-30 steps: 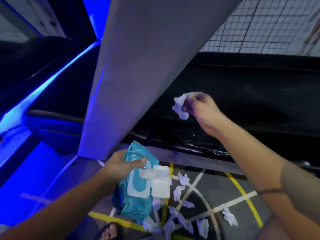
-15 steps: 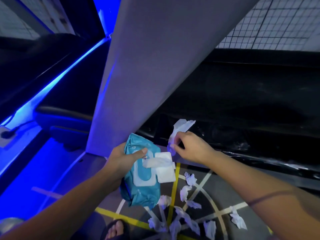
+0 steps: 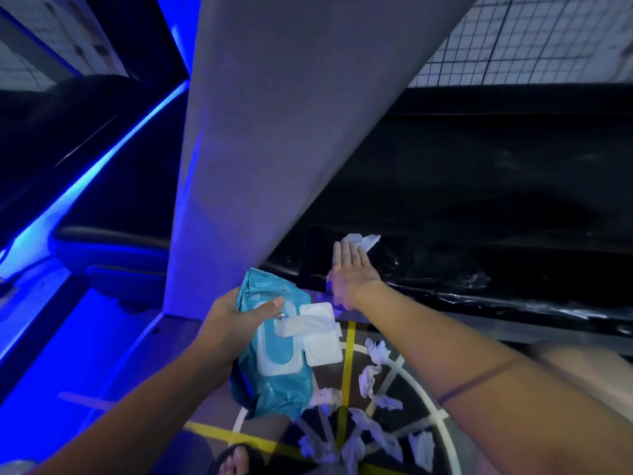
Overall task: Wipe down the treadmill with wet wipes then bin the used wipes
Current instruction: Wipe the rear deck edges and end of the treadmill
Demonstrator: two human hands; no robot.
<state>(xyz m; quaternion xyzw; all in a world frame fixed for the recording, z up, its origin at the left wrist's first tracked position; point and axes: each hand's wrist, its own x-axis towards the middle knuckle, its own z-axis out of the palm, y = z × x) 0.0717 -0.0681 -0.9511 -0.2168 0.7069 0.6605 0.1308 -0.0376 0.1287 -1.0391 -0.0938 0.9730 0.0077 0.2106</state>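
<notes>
Rising at 12 o'clock: slanted grey treadmill upright (image 3: 274,132); glossy black treadmill deck edge (image 3: 479,269) runs toward 3. Left hand (image 3: 229,323) grips teal plastic wipes pack (image 3: 274,389), white lid open, at 6. Right hand (image 3: 352,272), fingers flat, presses white wet wipe (image 3: 363,241) onto deck edge, centre. Crumpled white used wipes (image 3: 368,380) at 5.

Right hand (image 3: 352,269): flat, fingers straight, pressing a white wipe (image 3: 363,241) onto the black treadmill (image 3: 479,207).
Left hand (image 3: 236,317): grips a teal wipes pack (image 3: 274,375); lid flap (image 3: 323,344) open, one sheet protruding.
Grey upright (image 3: 274,132): rises behind the pack.
Crumpled wipes (image 3: 376,351): scattered on the lined floor (image 3: 178,344).
</notes>
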